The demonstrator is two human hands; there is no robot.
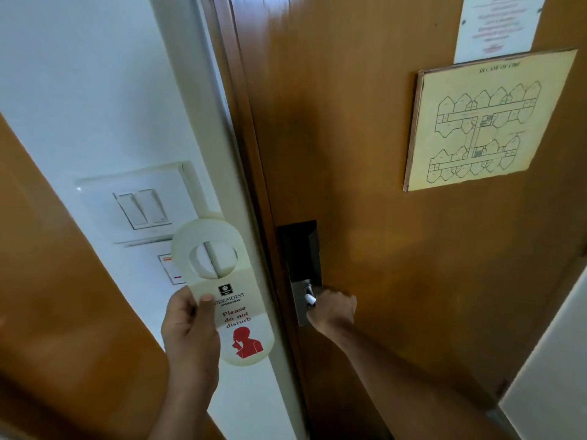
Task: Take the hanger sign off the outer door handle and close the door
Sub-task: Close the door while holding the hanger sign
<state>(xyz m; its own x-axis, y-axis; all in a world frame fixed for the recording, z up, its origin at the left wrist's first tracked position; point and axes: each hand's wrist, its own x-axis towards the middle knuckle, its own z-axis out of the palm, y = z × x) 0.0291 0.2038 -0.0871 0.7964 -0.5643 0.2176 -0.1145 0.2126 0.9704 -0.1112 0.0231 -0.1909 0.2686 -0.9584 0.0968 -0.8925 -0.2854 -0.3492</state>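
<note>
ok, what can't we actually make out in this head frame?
Head view only:
- Door handle: covered by the right hand; only a pale bit shows beside the lock plate.
- Latch engagement: the door edge meets the frame, but whether it is latched cannot be told.
- White notice: cut off by the top edge, text blurred.
- Fire plan: room labels too small.
- Hanger sign: the left hand thumb covers the first letter of the hotel name.

Left hand (190,325) raised, thumb across front of hanger sign (236,315), fingers (178,308) curled behind it, pinching | left forearm rising from lower frame edge | right hand (333,309) closed around door handle (310,300), knuckles up | right arm stretched forward from lower right, forearm bare
</note>
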